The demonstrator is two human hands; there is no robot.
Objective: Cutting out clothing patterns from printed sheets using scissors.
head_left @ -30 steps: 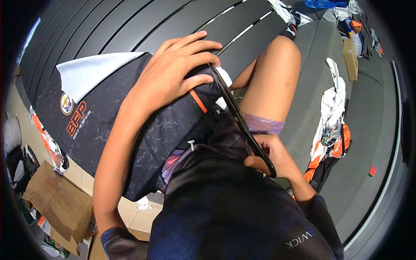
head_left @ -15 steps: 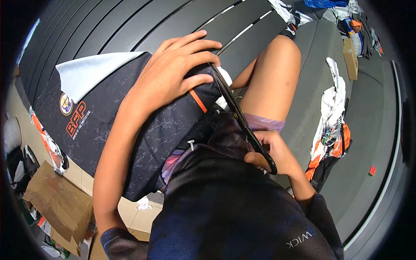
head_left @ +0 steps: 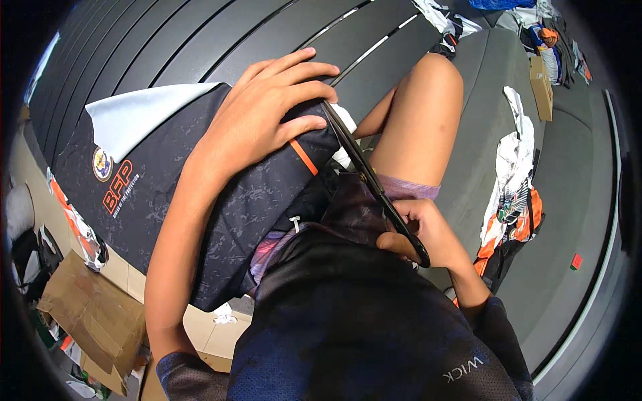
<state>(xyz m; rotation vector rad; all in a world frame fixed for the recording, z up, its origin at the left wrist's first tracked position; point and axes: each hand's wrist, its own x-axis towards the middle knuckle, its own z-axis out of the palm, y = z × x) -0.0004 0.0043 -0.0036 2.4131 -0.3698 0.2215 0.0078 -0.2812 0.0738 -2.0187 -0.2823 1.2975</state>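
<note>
A dark patterned shirt (head_left: 234,227) with an orange stripe and a chest emblem lies over my lap, its pale inner side (head_left: 144,117) folded out at the far end. My left hand (head_left: 257,107) rests on its near-right end, fingers spread, thumb on the cloth by the stripe. In my right hand (head_left: 428,234) are black scissors (head_left: 364,167), thumb and fingers at the handles. The blades point up and away, along the shirt's edge beside my left fingertips. Whether any cloth lies between the blades I cannot make out.
A dark slatted surface (head_left: 221,40) spans the far left. On the grey padded seat (head_left: 461,127) to my right lie a white-and-orange garment (head_left: 511,174) and a small red-green object (head_left: 576,262). An open cardboard box (head_left: 93,314) stands on the floor at lower left. More clothes (head_left: 535,33) are piled far right.
</note>
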